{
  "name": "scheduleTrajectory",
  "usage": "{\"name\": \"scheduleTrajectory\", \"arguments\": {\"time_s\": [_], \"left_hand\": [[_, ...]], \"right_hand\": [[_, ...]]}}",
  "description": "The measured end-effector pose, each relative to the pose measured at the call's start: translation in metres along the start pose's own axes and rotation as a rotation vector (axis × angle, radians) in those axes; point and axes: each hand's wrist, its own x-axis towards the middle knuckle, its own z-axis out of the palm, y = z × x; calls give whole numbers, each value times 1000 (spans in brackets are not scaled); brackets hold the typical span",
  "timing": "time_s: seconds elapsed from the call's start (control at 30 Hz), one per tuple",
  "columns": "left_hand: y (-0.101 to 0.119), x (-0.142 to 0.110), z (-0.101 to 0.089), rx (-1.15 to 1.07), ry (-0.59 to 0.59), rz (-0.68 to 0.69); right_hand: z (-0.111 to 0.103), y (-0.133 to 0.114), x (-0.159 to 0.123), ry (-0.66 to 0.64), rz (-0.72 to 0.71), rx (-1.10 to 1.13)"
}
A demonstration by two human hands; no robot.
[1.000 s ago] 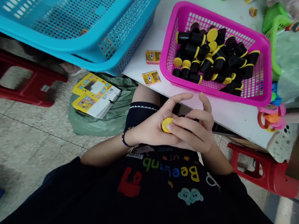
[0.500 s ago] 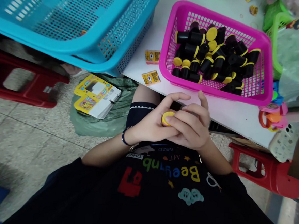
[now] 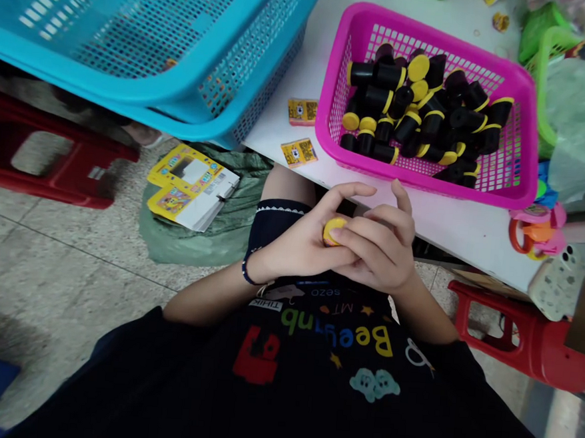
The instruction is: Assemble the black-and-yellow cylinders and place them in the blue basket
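Above my lap, my left hand [image 3: 303,243] is closed around a small container with a yellow cap [image 3: 332,231]. My right hand [image 3: 381,246] meets it from the other side, its fingers against the cap and one finger raised. Most of the container's body is hidden by the fingers. Beyond the hands, a pink basket [image 3: 329,108] on the white table [image 3: 472,225] holds many black containers with yellow caps [image 3: 379,99]. Two small piles of yellow printed stickers or cards [image 3: 298,153] lie left of that basket.
Stacked blue baskets [image 3: 189,115] stand at the left. Yellow printed card sheets [image 3: 192,185] rest on a green bag [image 3: 180,248] at lower left. Scissors [image 3: 519,235] and a pale phone-like case [image 3: 556,284] lie at the right edge. Red stools [image 3: 548,353] flank me.
The whole view has shifted slightly, with everything a little further right. Both hands keep nearly the same pose around the yellow-capped container.
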Motion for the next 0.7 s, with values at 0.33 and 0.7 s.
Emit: {"name": "scheduleTrajectory", "arguments": {"time_s": [0.33,0.7], "left_hand": [[-2,-5,-2,33,-12,-107],[6,-9,-1,167,-60,-228]], "right_hand": [[-20,14,14,-34,332,505],[-41,31,48,-657,307,506]]}}
